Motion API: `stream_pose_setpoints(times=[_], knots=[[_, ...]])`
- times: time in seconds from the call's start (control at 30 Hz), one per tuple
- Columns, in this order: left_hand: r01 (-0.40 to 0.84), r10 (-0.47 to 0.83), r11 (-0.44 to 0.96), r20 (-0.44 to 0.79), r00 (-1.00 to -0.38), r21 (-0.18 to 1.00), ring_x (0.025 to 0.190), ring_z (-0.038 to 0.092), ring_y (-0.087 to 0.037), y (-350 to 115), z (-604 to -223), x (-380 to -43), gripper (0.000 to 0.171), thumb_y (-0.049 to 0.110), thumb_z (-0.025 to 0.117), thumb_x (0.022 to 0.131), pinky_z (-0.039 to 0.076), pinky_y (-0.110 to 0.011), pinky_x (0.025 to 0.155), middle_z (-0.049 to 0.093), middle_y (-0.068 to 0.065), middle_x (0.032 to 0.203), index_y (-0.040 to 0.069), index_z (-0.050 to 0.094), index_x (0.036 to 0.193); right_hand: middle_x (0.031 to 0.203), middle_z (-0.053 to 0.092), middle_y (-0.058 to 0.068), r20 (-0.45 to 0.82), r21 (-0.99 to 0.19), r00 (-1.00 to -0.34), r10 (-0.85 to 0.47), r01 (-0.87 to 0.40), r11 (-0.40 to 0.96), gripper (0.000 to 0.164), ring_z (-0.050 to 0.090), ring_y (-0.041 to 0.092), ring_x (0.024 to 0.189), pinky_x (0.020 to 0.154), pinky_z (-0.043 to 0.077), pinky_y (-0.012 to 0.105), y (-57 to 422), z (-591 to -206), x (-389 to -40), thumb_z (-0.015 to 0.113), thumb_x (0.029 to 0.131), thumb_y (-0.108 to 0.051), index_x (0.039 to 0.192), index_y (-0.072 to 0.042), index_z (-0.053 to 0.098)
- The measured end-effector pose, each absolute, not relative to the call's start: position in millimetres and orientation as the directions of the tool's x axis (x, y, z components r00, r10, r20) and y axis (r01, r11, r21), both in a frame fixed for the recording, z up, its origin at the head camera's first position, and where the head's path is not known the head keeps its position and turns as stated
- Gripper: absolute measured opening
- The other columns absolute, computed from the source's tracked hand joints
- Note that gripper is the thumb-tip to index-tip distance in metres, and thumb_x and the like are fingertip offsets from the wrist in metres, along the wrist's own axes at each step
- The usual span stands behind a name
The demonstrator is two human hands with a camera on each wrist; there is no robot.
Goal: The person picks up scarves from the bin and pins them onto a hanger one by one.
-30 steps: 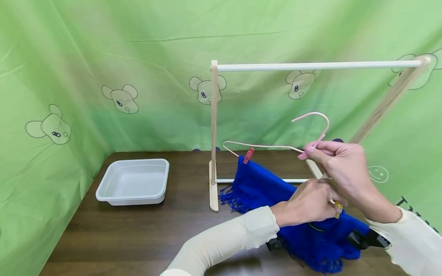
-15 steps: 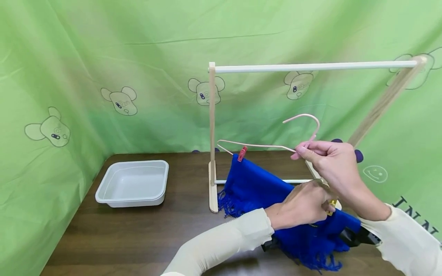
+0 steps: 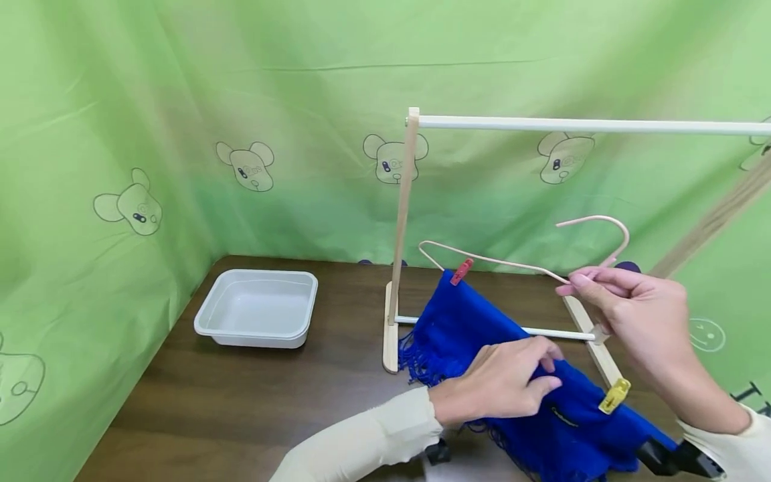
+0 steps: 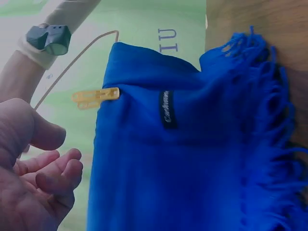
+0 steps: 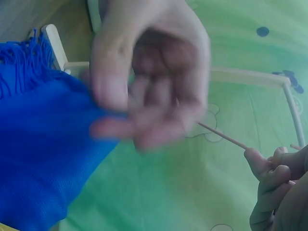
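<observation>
A pink wire clothes hanger (image 3: 508, 262) is tilted, its hook uppermost; my right hand (image 3: 641, 314) pinches it just below the hook. Along it hangs a blue fringed scarf (image 3: 460, 321) with a small black label (image 4: 167, 109). One red clothespin (image 3: 462, 272) grips the scarf's left end on the hanger, and a yellow clothespin (image 3: 614, 395) sits at its lower right part. In front of the scarf, my left hand (image 3: 506, 378) has loosely bent fingers with nothing between them. The left wrist view shows its thumb and fingers apart from the yellow clothespin.
Behind the scarf stands a wooden rack with a white top bar (image 3: 578, 125). On the brown table (image 3: 199, 415) to the left is a white plastic tub (image 3: 253, 339). A green curtain (image 3: 301, 100) printed with cartoon bears surrounds the table.
My left hand has let go of the yellow clothespin and drawn away to the left. The right hand keeps its pinch on the hanger. The head view has turned slightly left.
</observation>
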State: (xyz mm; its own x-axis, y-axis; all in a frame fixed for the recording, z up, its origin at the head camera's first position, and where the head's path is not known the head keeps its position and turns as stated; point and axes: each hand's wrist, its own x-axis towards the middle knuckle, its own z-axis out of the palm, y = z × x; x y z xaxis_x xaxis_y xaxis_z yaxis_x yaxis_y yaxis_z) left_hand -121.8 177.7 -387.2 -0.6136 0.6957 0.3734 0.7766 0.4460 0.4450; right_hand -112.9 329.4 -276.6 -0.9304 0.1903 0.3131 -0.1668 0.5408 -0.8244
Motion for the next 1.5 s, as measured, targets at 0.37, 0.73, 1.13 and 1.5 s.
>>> stream_pose_setpoints(times=[0.37,0.73,1.13,1.5], knots=[[0.719,0.56,0.377,0.474,-0.679,0.584,0.067,0.044,0.013,113,-421,-134,0.028,0.019,0.054,0.09,0.035,0.0,0.058,0.061,0.013,0.098,0.017,0.051,0.118,0.075,0.073,-0.01,0.276,-0.819,-0.943,0.186,-0.13,0.559,0.03,0.055,-0.003,0.063,0.04,0.041,0.026,340,-274,-112,0.069,0.083,-0.026,0.1,-0.001,0.069],[0.645,0.389,0.376,0.518,-0.762,0.666,0.072,0.054,-0.001,57,-454,-150,0.028,0.011,0.055,0.088,0.044,-0.01,0.065,0.064,0.001,0.098,0.012,0.053,0.117,0.071,0.072,-0.01,0.294,-0.81,-0.939,0.177,-0.147,0.567,0.032,0.034,0.014,0.039,0.036,0.025,0.032,339,-271,-115,0.069,0.083,-0.027,0.099,0.001,0.068],[0.571,0.198,0.309,0.535,-0.821,0.761,0.085,0.058,-0.013,33,-470,-169,0.034,0.0,0.054,0.086,0.049,-0.018,0.068,0.058,-0.006,0.106,0.004,0.05,0.12,0.065,0.07,-0.009,0.308,-0.841,-0.931,0.196,-0.17,0.513,0.029,0.022,0.021,0.036,0.032,0.012,0.035,345,-262,-118,0.069,0.082,-0.022,0.097,0.003,0.068],[0.482,0.016,0.325,0.505,-0.863,0.813,0.102,0.056,-0.025,27,-471,-190,0.054,0.006,0.043,0.094,0.052,-0.027,0.08,0.036,-0.015,0.132,0.008,0.026,0.145,0.064,0.07,-0.008,0.295,-0.863,-0.934,0.203,-0.169,0.477,0.023,0.027,0.021,0.035,0.032,0.021,0.036,354,-251,-116,0.069,0.082,-0.019,0.094,0.0,0.069]])
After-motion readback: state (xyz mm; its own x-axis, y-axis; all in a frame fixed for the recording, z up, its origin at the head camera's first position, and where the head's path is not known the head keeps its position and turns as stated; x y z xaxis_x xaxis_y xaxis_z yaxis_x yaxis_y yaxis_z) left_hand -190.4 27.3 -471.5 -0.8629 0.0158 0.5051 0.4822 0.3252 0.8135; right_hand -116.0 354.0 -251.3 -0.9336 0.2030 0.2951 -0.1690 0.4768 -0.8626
